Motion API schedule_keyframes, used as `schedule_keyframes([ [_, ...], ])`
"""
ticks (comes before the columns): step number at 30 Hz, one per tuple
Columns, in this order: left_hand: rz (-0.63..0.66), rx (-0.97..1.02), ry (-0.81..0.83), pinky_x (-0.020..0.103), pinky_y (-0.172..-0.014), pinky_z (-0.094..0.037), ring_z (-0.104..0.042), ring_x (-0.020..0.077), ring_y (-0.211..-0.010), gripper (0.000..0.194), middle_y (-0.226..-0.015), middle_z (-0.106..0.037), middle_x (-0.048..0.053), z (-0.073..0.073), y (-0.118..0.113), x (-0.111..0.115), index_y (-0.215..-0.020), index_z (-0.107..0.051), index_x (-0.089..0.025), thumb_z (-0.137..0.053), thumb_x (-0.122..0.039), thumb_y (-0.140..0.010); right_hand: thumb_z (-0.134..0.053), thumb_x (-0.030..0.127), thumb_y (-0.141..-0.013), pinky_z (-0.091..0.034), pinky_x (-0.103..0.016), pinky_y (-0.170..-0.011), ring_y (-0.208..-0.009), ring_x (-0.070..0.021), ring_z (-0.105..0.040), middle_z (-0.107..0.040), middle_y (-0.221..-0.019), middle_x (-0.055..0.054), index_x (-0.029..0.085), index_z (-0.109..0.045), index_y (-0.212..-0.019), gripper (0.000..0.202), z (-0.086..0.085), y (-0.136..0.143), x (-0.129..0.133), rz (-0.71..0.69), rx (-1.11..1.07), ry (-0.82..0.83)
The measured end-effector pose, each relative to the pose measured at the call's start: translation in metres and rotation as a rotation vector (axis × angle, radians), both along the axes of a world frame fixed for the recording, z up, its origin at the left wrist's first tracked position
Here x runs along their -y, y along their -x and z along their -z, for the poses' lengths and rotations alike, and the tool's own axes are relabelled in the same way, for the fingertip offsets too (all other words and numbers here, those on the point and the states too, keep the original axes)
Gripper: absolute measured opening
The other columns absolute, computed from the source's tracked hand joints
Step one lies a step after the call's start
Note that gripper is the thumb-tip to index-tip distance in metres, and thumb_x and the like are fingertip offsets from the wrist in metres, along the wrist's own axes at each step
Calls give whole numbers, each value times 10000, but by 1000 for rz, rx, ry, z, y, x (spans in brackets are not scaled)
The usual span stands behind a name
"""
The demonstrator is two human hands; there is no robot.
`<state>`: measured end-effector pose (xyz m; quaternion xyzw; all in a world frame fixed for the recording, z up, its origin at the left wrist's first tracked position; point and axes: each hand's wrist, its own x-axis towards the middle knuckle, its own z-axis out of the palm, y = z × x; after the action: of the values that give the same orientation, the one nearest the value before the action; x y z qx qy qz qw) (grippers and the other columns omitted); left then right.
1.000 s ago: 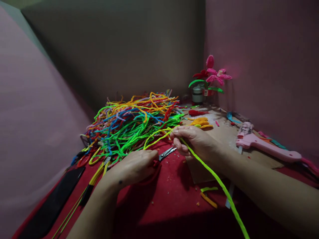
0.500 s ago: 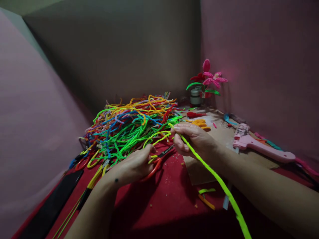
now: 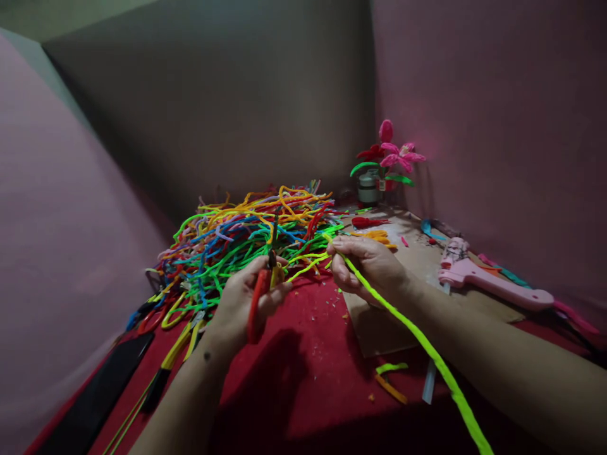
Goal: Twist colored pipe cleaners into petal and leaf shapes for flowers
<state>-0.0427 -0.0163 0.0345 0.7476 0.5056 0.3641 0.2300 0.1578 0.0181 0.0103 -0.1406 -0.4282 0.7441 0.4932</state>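
My left hand is closed on a pair of red-handled scissors, whose dark blades point up and away in front of the pile. A bit of yellow shows between the fingers beside the handle; I cannot tell how it is held. My right hand pinches a neon yellow-green pipe cleaner near its far end. Its long length runs under the wrist toward me, past the bottom edge. Between the hands, other yellow-green stems stick out of the heap of many-coloured pipe cleaners.
At right a pink glue gun lies on a board. Pink pipe-cleaner flowers stand at the back beside a small jar. Yellow-handled pliers and a black flat object lie left on the red cloth.
My left hand has moved left and turned, swinging the scissors from pointing right to pointing up. My right hand keeps its pinch on the pipe cleaner, almost in place. The view has shifted slightly.
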Motion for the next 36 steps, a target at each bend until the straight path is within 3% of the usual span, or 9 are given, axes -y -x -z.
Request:
schedule_keyframes([
  [3,10,-312,-334,238,-621,-439,-504,130,-693,361,-829,-498,36,12,-7,2,-1127,-517,-180,-496,-150,-768,-456,184,-760,-243,-176,-318,-293,-70,-374,-535,-397,10,153,-513,-696,92,1,2,-1,77,64,-8],
  [6,1,-526,-455,251,-648,-453,-513,134,-710,433,-869,-485,64,21,-9,0,-1215,-464,-144,-391,-86,-792,-463,191,-766,-251,-173,-328,-306,-67,-396,-530,-398,13,147,-520,-683,110,2,4,0,145,133,-56],
  [17,-90,-761,-587,244,-632,-472,-511,135,-708,441,-904,-468,80,28,-8,-6,-1247,-434,-111,-397,-72,-808,-447,149,-730,-218,-162,-338,-311,-47,-314,-464,-367,59,169,-496,-689,67,1,6,5,201,250,-118],
  [26,-144,-870,-587,249,-557,-465,-507,134,-636,428,-883,-472,77,26,-8,-2,-1245,-438,-127,-389,-92,-821,-472,177,-735,-237,-184,-380,-370,-54,-359,-480,-437,64,167,-547,-743,77,6,8,4,295,318,-243],
  [32,-224,-993,-585,247,-502,-445,-519,144,-603,409,-863,-487,80,24,-11,1,-1239,-444,-132,-376,-128,-836,-471,180,-757,-285,-203,-413,-407,-54,-368,-473,-464,36,148,-505,-524,237,1,6,9,376,461,-371],
  [36,-238,-1036,-554,243,-479,-427,-541,153,-607,388,-861,-495,75,22,-13,4,-1229,-444,-149,-363,-167,-850,-492,170,-748,-281,-208,-422,-422,-56,-371,-467,-477,39,149,-498,-522,228,5,6,7,346,413,-348],
])
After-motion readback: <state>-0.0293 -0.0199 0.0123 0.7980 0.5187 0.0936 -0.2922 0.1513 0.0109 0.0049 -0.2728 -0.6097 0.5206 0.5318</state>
